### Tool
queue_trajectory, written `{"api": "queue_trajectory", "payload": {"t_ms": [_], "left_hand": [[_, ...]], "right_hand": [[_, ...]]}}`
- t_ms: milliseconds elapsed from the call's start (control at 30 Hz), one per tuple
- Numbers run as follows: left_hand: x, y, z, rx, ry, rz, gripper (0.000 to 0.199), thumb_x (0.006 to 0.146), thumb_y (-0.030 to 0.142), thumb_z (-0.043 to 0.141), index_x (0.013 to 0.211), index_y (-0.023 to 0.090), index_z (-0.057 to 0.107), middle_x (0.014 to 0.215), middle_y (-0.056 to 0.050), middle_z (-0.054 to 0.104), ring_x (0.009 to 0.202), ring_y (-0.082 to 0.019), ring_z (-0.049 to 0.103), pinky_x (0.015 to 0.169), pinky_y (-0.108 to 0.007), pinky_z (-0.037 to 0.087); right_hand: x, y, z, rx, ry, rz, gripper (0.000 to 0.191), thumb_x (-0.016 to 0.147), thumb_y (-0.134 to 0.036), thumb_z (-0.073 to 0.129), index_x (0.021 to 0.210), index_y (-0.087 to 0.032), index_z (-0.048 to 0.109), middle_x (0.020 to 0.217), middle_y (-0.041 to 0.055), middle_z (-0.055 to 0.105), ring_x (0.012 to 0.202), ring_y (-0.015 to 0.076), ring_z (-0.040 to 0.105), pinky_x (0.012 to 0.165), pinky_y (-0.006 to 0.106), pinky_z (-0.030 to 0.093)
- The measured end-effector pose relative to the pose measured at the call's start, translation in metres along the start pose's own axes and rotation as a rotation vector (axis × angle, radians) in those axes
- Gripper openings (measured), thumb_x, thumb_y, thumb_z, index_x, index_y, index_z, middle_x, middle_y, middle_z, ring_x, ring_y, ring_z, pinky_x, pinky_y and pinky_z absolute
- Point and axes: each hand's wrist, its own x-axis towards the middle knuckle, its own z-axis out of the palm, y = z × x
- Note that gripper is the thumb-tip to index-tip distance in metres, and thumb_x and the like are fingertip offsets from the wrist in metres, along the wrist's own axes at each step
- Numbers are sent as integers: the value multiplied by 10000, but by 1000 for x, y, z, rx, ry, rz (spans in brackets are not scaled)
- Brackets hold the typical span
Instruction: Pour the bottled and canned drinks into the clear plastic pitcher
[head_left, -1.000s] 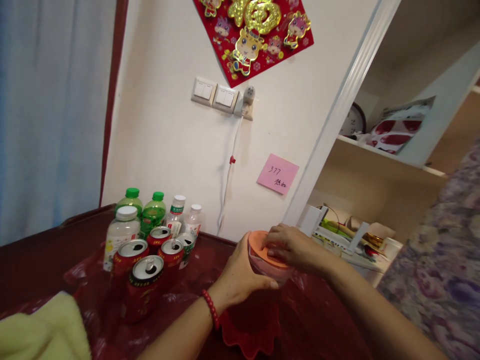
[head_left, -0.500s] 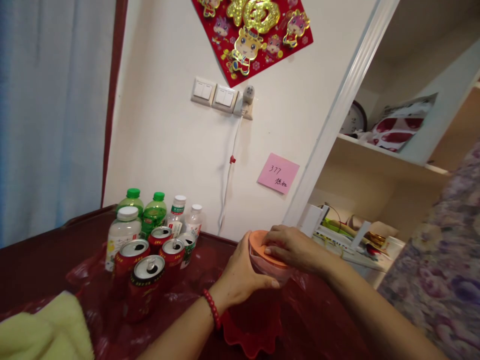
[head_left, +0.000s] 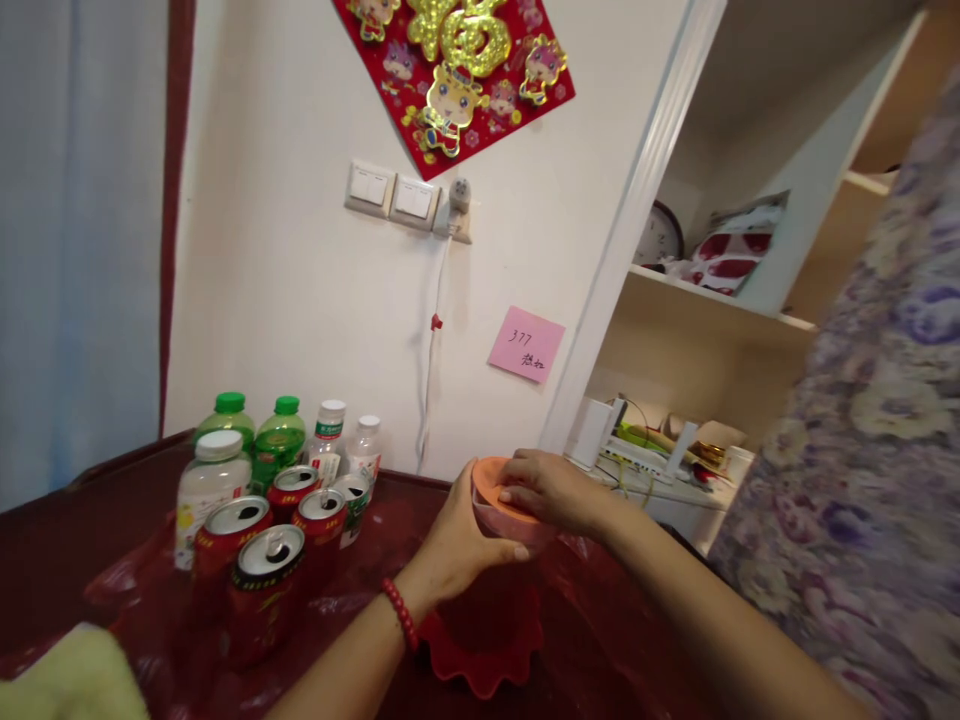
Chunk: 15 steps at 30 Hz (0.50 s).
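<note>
My left hand [head_left: 454,550] is wrapped round the side of a translucent pinkish container [head_left: 517,532], with the thumb across its near face. On top of it sits an orange lid [head_left: 489,482]. Curled fingers of my right hand [head_left: 551,488] grip the lid from above and the right, covering part of it. Lid and container are together, slightly tilted. Beneath them a red piece with a scalloped rim [head_left: 484,672] rests on the dark red table; whether the container touches it I cannot tell.
Opened drink cans [head_left: 268,560] and several bottles [head_left: 279,445] stand at the left. A yellow-green cloth [head_left: 79,680] lies front left. Crumpled red plastic film [head_left: 142,600] covers part of the table [head_left: 45,500]. A floral curtain [head_left: 862,480] hangs right of my arm, and a shelf [head_left: 720,300] is behind.
The whole view has swung right, so everything appears further left. Both hands keep the same hold on the container and lid, with hardly any visible movement against the table.
</note>
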Motion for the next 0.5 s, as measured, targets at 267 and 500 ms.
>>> {"api": "queue_trajectory", "payload": {"t_ms": [267, 500], "left_hand": [[2, 7, -1, 26, 17, -18, 957, 579, 206, 977, 1417, 211, 516, 1467, -157, 632, 1372, -353, 601, 1185, -507, 463], [4, 7, -5, 104, 84, -88, 1209, 506, 329, 1003, 1548, 164, 413, 1532, -235, 581, 1456, -415, 534, 1237, -562, 399]], "right_hand": [[-4, -3, 11, 112, 134, 29, 215, 1065, -373, 694, 1117, -165, 700, 1102, 53, 672, 988, 197, 659, 958, 417, 569], [-19, 31, 37, 513, 632, 156, 364, 1074, -429, 672, 1342, -183, 645, 1355, 105, 611, 1244, 273, 602, 1101, 520, 504]]}}
